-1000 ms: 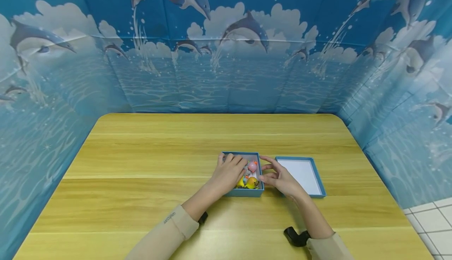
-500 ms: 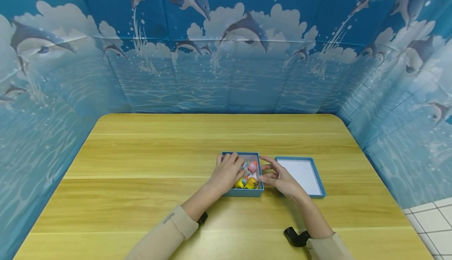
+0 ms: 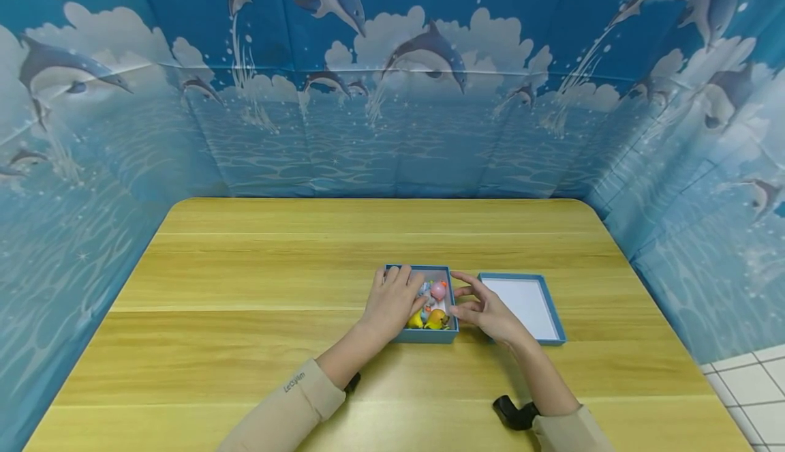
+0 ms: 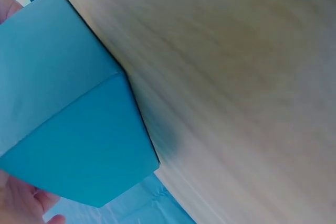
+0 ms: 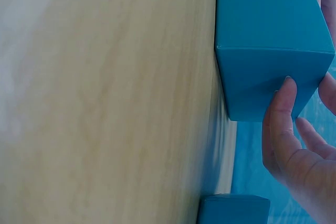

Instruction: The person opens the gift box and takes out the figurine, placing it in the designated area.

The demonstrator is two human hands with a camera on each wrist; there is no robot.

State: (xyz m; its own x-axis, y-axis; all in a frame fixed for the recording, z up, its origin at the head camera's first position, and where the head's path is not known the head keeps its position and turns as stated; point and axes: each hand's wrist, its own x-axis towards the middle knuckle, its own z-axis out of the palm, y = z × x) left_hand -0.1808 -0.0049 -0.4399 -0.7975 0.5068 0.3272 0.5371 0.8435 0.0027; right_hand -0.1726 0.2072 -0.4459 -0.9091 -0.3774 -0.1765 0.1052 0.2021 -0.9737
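A blue box (image 3: 425,336) holds several small toys, among them a pink one (image 3: 438,290) and a yellow-orange one (image 3: 437,318). My left hand (image 3: 389,305) lies over its left side, fingers spread at and inside the rim; whether anything is under them is hidden. In the left wrist view, some of that hand's fingers (image 4: 23,202) show past the box (image 4: 89,135). My right hand (image 3: 493,314) is at the right wall, thumb and fingers apart. The right wrist view shows its slightly bent fingers (image 5: 284,111) touching the outer wall of the box (image 5: 273,19).
A blue-edged lid (image 3: 555,312) with a white inside lies just right of the box, partly behind my right hand. The wooden table (image 3: 245,268) extends around both. A dolphin-printed curtain (image 3: 392,138) stands behind and at the sides.
My left hand's fingers have drawn slightly left within the box, uncovering a little more of the toys. My right hand, the box and the lid have stayed in place.
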